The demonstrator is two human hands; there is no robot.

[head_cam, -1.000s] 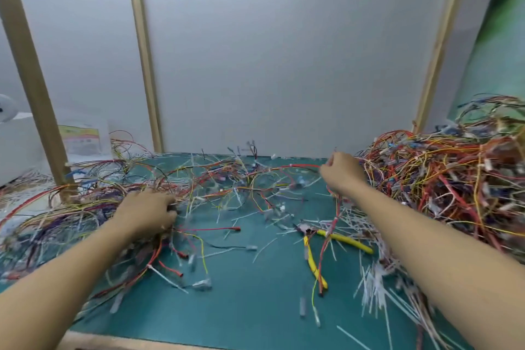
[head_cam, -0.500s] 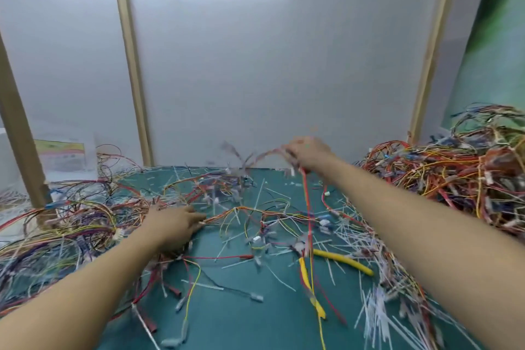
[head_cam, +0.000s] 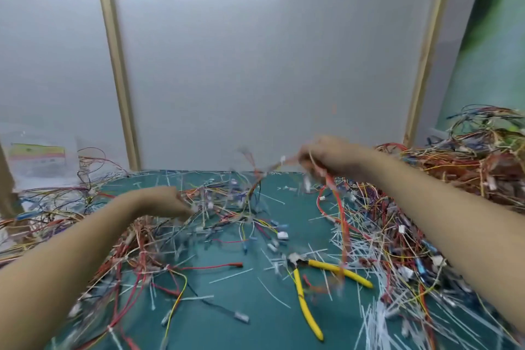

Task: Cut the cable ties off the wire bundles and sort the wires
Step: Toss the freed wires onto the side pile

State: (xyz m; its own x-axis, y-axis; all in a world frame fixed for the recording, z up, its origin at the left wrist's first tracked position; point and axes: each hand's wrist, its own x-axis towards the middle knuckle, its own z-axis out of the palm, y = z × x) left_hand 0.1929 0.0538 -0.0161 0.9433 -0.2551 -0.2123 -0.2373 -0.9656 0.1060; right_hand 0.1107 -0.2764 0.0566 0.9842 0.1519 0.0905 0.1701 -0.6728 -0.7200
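Right hand [head_cam: 326, 155] grips wires [head_cam: 336, 196]; striped label [head_cam: 37, 153] writing too blurred.

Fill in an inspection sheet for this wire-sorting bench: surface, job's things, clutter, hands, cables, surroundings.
Surface: green mat, mostly strewn over.
Job's things: tangled wire heap at right; loose wires at left; yellow-handled cutters lying on the mat, unheld.
Clutter: cut white cable ties scattered, thickest front right.
Hands: right hand raised, gripping a wire bundle; left hand low among the left wires, grip blurred.
Cables: nothing seen beyond the job's wires.
Surroundings: white panel wall with wooden strips; green poster at right.
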